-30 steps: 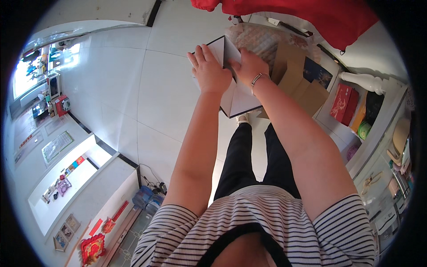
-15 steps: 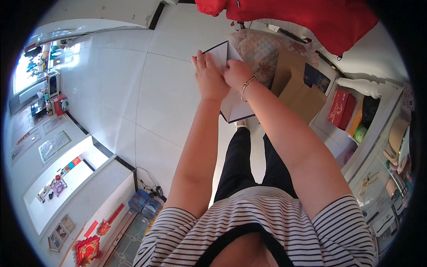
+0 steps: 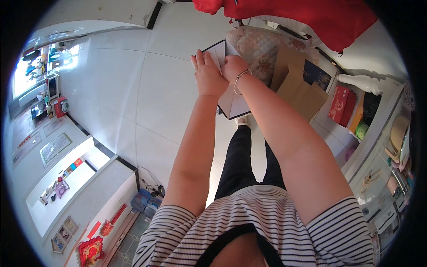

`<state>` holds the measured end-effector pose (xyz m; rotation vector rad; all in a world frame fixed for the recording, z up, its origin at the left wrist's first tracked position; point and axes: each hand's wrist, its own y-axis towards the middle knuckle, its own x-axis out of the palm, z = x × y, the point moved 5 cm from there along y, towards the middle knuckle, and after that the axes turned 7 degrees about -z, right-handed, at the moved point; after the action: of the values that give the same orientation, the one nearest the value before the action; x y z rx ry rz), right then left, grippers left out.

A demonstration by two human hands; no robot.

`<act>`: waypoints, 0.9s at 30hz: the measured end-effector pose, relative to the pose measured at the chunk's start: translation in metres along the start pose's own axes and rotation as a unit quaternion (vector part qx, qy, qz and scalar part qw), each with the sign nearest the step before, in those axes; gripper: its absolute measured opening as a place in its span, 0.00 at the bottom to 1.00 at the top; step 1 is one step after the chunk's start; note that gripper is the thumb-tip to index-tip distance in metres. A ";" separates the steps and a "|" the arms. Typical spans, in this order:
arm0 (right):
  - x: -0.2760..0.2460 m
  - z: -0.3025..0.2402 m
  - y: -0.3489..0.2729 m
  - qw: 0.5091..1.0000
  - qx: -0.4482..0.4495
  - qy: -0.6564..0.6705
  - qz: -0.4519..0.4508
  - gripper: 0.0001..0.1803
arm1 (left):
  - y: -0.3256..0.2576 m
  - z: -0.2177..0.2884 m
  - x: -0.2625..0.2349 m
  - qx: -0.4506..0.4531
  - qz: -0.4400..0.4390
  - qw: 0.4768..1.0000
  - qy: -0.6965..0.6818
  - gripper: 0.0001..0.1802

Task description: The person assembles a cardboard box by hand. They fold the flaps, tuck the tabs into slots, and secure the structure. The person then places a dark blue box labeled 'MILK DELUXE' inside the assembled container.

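Note:
A white-lined folding box (image 3: 239, 106) with dark edges is held out in front of me, above the floor. Its panels meet along slanting creases. My left hand (image 3: 209, 75) lies over its left side, fingers stretched and apart on a white panel. My right hand (image 3: 235, 70), with a bracelet at the wrist, is curled against the box close beside the left. Its fingertips are hidden, and the middle of the box lies behind both hands.
Right of the box is an opened brown cardboard carton (image 3: 302, 95) with a dark blue printed item (image 3: 316, 74) at it. A quilted floral cushion (image 3: 255, 49) lies behind. Red cloth (image 3: 307, 18) hangs at the far right, and a red box (image 3: 341, 106) sits by the shelf.
Both hands and the box have shifted very slightly left in the view. The right hand has moved a little up along the box. The left hand keeps its flat pose.

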<state>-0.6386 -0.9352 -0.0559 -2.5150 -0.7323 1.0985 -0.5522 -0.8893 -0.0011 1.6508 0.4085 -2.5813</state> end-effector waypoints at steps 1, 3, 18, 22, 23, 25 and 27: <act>-0.001 -0.002 0.000 1.000 0.006 -0.014 0.004 0.13 | 0.000 0.000 -0.001 0.002 0.002 1.000 -0.005 0.40; -0.006 -0.010 -0.003 0.995 0.080 0.031 -0.046 0.16 | -0.002 -0.001 -0.002 0.004 0.007 1.000 -0.016 0.39; -0.014 -0.001 0.016 0.996 0.011 0.026 -0.080 0.18 | 0.001 0.011 -0.023 0.042 0.057 0.980 -0.187 0.40; -0.014 -0.002 0.007 0.996 0.007 0.077 -0.051 0.19 | -0.004 0.010 -0.025 0.034 0.049 0.986 -0.153 0.42; -0.015 -0.003 0.005 0.997 0.002 0.058 -0.043 0.19 | -0.003 0.009 -0.023 0.043 0.046 0.989 -0.134 0.42; -0.022 -0.012 -0.001 0.999 -0.008 0.019 -0.028 0.18 | -0.002 0.008 -0.025 0.043 0.039 0.992 -0.112 0.43; -0.027 -0.019 -0.004 0.995 0.027 0.009 -0.096 0.17 | 0.000 0.009 -0.028 0.028 0.032 0.993 -0.107 0.44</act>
<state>-0.6417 -0.9488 -0.0258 -2.3500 -0.9052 1.0144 -0.5478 -0.8938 0.0277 1.3579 0.2680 -2.7070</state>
